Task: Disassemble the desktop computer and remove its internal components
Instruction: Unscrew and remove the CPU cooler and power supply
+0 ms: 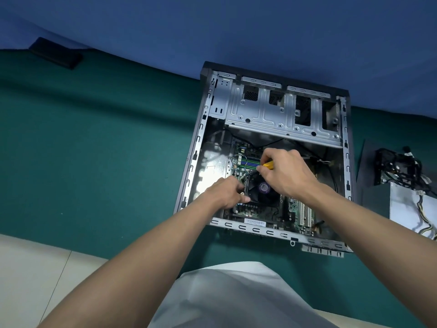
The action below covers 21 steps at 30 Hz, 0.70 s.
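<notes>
An open desktop case (196, 147) lies on its side on a green table. Inside it sits the green motherboard (295, 207) with a black CPU cooler fan (262, 190) bearing a purple label. My right hand (283, 171) grips a yellow-handled screwdriver (268, 165), its tip hidden at the fan's upper left corner. My left hand (227, 192) curls its fingers round the fan's left edge. A silver drive cage (272, 114) spans the far end of the case.
A removed power supply (406, 209) with a bundle of black cables (399, 169) lies right of the case. A flat black object (55, 53) rests at the far left by the blue wall. The table's near edge runs along the bottom left.
</notes>
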Tool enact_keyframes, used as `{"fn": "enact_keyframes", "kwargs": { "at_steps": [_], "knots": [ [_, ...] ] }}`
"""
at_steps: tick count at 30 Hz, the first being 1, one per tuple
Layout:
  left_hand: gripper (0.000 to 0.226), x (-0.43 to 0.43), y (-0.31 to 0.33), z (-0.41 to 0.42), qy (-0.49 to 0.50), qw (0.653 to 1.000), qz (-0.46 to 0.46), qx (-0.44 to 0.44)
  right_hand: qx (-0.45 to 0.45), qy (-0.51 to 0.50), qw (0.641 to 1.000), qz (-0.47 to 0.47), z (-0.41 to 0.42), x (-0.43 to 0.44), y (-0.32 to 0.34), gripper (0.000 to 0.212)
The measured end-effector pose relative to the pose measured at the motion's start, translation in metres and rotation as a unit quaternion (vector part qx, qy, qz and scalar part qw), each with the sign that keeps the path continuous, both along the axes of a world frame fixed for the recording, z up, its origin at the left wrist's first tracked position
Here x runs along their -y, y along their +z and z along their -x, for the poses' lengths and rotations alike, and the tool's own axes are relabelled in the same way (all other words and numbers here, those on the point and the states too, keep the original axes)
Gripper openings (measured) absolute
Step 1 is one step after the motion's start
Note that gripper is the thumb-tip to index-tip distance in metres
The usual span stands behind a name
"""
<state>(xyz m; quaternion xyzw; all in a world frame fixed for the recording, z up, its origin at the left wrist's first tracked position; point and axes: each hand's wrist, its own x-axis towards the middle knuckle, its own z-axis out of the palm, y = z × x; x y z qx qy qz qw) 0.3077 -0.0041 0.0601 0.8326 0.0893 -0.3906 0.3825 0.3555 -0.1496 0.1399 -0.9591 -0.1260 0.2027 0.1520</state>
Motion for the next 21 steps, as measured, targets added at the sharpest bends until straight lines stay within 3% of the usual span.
{"fn": "enact_keyframes", "kwargs": {
  "at_steps": [4,8,13,16,21],
  "knots": [
    [0.059,-0.001,0.0,0.0,0.009,1.0,0.011,0.001,-0.006,0.025,0.999,0.041,-0.004,-0.008,0.005,0.013],
    [0.058,0.002,0.001,0.001,0.008,1.0,0.005,0.001,-0.058,0.052,0.992,0.101,-0.02,-0.022,0.016,0.036],
    [0.052,0.002,0.001,0.001,0.002,1.0,-0.005,-0.006,-0.087,0.133,0.976,0.149,-0.035,-0.045,0.024,0.035],
    [0.049,0.001,0.002,0.0,0.0,1.0,-0.005,-0.008,-0.059,0.251,0.947,0.191,-0.032,-0.05,0.032,0.035],
    [0.055,0.001,0.004,-0.001,-0.015,1.0,-0.015,0.001,0.012,0.447,0.863,0.237,-0.027,-0.052,0.041,0.044]
  ]
}}
